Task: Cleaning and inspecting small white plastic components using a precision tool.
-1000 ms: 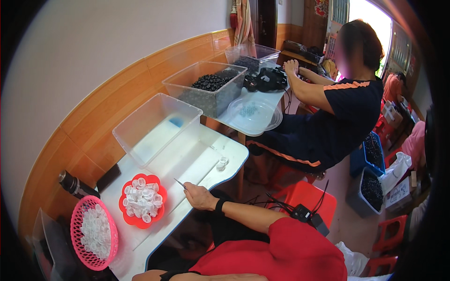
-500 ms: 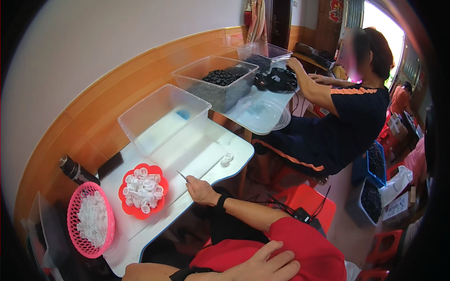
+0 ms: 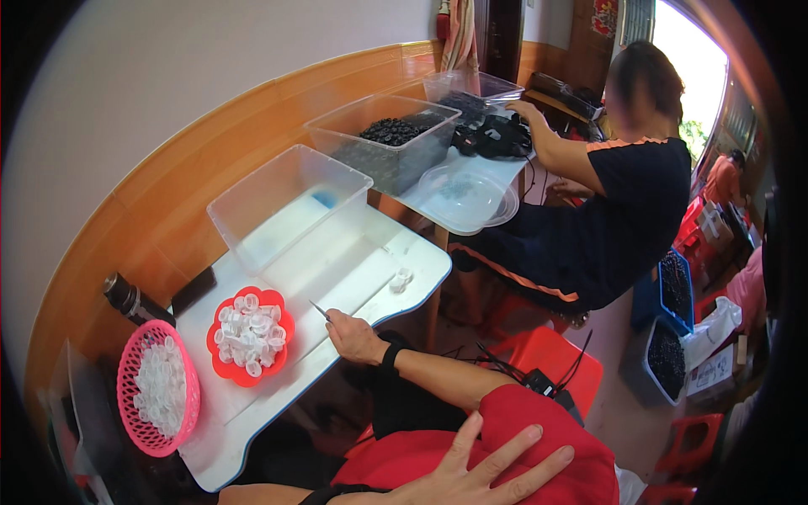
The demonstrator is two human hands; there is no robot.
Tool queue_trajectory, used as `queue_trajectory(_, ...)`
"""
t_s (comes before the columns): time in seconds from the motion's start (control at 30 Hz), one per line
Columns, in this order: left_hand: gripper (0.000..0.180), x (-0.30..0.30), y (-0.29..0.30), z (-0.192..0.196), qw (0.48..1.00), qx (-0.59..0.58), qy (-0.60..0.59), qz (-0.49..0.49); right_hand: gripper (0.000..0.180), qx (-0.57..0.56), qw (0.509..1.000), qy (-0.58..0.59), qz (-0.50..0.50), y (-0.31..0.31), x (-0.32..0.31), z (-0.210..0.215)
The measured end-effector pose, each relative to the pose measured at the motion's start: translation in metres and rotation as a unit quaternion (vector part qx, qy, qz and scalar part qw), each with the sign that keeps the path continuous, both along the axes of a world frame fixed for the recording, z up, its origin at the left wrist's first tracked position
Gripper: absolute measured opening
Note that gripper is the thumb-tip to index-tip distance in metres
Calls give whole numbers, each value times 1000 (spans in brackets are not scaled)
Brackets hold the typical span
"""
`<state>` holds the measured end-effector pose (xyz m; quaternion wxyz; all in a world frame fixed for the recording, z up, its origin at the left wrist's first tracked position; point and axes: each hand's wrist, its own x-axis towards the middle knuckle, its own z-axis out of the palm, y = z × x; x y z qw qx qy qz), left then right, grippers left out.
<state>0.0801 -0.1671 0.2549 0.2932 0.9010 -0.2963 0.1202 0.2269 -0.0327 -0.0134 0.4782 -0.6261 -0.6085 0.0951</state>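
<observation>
In the head view, the right hand (image 3: 355,337) is at the near edge of the white surface (image 3: 231,425), thumb and fingers pressed together on a slim pointed tool (image 3: 319,310) whose tip juts out over the surface and touches no piece. The left hand (image 3: 467,480) has its fingers spread well apart and grips nothing; it lies across the red top (image 3: 547,410) in this view, though whether it rests on the cloth I cannot tell.

The small clear pieces (image 3: 250,332) are heaped in a red flower-shaped bowl (image 3: 245,380), to the left of the tool tip and apart from it. More pale pieces fill a pink lattice basket (image 3: 193,404) farther left, and a few loose pieces (image 3: 401,280) lie near the surface's right end. Behind the bowl stands a clear tub (image 3: 236,227), and a dark flask (image 3: 126,295) is beside the basket. At the adjoining surface, a co-worker's hand (image 3: 523,111) is near some black items.

The step in hand looks like a pause with the tool held ready; as I judge it, work on any piece would call for the left hand to come over to the surface and pinch one steady for the tip
</observation>
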Motion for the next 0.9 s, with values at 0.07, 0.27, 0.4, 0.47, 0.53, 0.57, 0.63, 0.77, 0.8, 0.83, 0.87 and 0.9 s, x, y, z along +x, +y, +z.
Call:
queue_trajectory(0.07,20,1,-5,-8,980,-142,126,-63,16,12,1000,-8,-2,0,-2,0)
queue_trajectory(0.27,18,-1,-1,-22,956,-220,134,-140,17,16,1000,-11,-8,2,-2,0)
queue_trajectory(0.4,16,-4,-3,-14,973,-197,80,-90,17,14,1000,-6,-14,1,-2,0)
queue_trajectory(0.47,21,-8,-4,-14,983,-169,69,-30,16,16,1000,0,-18,0,-2,1)
queue_trajectory(0.53,25,-5,-2,-5,983,-156,94,-29,16,14,1000,-12,-23,1,-1,2)
queue_trajectory(0.57,29,-4,0,-2,982,-141,119,-25,16,10,1000,-9,-22,2,-1,2)
queue_trajectory(0.63,33,-3,4,-7,984,-143,100,-37,16,11,1000,-4,-11,1,0,2)
queue_trajectory(0.77,35,-6,10,-9,977,-170,114,-58,15,1,1000,2,-15,1,-2,6)
queue_trajectory(0.8,35,-8,13,-8,977,-170,112,-62,15,0,1000,-5,-13,0,-3,7)
queue_trajectory(0.83,35,-10,16,-7,980,-159,105,-57,16,-2,1000,-11,-10,0,-3,7)
queue_trajectory(0.87,34,-11,18,-6,983,-147,98,-51,16,-4,1000,-13,-13,1,-3,7)
queue_trajectory(0.9,34,-11,22,-5,983,-148,96,-54,16,-8,1000,-10,-16,1,-2,7)
